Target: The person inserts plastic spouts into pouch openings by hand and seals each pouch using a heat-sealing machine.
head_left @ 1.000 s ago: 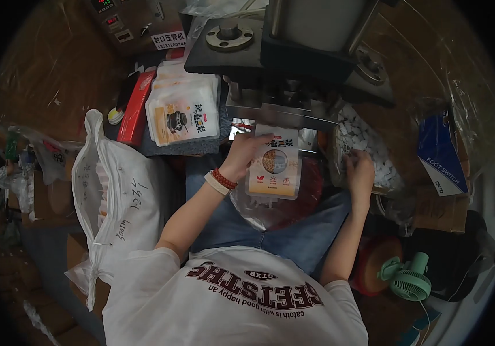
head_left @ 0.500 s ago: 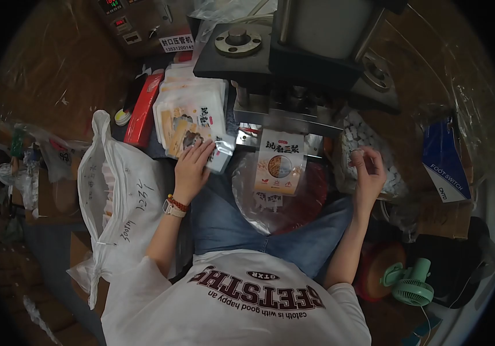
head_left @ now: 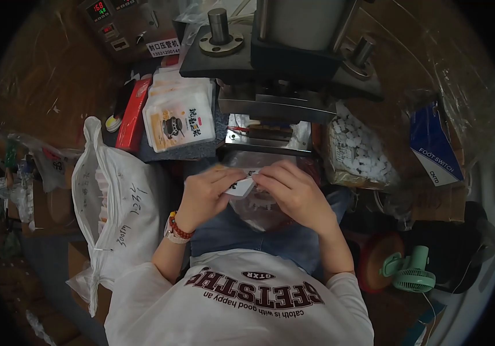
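Note:
Over my lap, in front of the press, my left hand [head_left: 208, 195] is closed on a printed pouch [head_left: 240, 188], tilted and mostly covered by the fingers. My right hand [head_left: 293, 193] meets it at the pouch's corner, its fingertips pinched together; whatever small thing they hold is hidden. Beneath both hands lies a clear plastic bag [head_left: 253, 212] on my lap. A stack of printed pouches [head_left: 181, 121] rests on the grey cloth to the left. To the right sits a bag of small white pieces [head_left: 358, 151].
The press [head_left: 276, 106] stands ahead, its metal plate [head_left: 302, 137] exposed. A white sack [head_left: 126, 202] is at the left, beside a red box [head_left: 133, 115]. At the right are a blue foot switch box [head_left: 436, 144] and a green fan [head_left: 413, 279].
My left hand has brought a pouch from the stack to my lap. My right hand has moved left from the white pieces to meet it. The pouch before the press is gone from view there.

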Demonstrator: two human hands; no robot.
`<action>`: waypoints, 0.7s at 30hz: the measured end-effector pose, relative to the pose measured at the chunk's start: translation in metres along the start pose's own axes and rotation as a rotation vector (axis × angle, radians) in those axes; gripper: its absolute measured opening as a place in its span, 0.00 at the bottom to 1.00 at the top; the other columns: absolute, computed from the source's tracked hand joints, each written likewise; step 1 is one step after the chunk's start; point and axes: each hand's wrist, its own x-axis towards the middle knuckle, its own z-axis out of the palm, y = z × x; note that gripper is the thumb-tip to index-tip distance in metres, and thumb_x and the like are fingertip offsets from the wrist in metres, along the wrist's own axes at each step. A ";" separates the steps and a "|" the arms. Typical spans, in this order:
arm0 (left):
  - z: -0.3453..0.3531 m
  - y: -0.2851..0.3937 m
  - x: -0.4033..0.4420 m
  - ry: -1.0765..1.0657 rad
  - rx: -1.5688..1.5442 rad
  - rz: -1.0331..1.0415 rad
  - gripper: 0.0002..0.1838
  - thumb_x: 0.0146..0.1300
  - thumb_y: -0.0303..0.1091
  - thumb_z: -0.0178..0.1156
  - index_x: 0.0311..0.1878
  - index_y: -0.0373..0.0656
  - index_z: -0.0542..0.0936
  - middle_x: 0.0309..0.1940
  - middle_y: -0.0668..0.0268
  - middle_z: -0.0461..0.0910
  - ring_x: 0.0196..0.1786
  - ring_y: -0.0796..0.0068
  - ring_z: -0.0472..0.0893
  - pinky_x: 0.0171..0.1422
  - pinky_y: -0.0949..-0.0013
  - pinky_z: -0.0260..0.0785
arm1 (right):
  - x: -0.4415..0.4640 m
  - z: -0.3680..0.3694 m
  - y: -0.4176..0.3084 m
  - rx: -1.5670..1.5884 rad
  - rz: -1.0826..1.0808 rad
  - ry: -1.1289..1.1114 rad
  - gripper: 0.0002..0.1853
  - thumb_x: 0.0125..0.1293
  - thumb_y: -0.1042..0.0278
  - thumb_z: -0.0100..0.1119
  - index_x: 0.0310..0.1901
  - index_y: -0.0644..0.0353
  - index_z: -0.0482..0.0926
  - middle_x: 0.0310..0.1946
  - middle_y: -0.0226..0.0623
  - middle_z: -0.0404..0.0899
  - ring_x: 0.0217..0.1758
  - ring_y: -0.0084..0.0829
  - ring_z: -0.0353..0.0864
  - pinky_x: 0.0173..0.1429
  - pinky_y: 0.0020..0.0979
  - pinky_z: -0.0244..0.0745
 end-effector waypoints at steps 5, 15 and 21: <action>0.072 -0.029 -0.006 -0.465 -0.784 -0.581 0.13 0.65 0.36 0.64 0.46 0.37 0.83 0.35 0.64 0.85 0.35 0.86 0.80 0.34 0.78 0.70 | -0.004 0.000 0.012 -0.033 0.166 0.242 0.19 0.54 0.74 0.68 0.48 0.61 0.80 0.47 0.39 0.80 0.47 0.41 0.79 0.52 0.36 0.75; 0.084 -0.038 0.067 -0.233 -1.501 -0.983 0.16 0.65 0.34 0.63 0.51 0.31 0.79 0.45 0.62 0.82 0.43 0.77 0.83 0.48 0.73 0.76 | -0.064 -0.034 0.138 -0.681 0.679 0.277 0.15 0.63 0.66 0.60 0.51 0.61 0.78 0.47 0.44 0.79 0.50 0.46 0.77 0.55 0.45 0.71; 0.081 -0.047 0.066 -0.226 -1.479 -0.953 0.19 0.62 0.38 0.65 0.48 0.31 0.79 0.45 0.60 0.82 0.43 0.73 0.83 0.47 0.70 0.76 | -0.069 -0.033 0.143 -0.530 0.793 0.046 0.15 0.62 0.69 0.59 0.50 0.61 0.78 0.46 0.47 0.79 0.52 0.49 0.77 0.54 0.44 0.71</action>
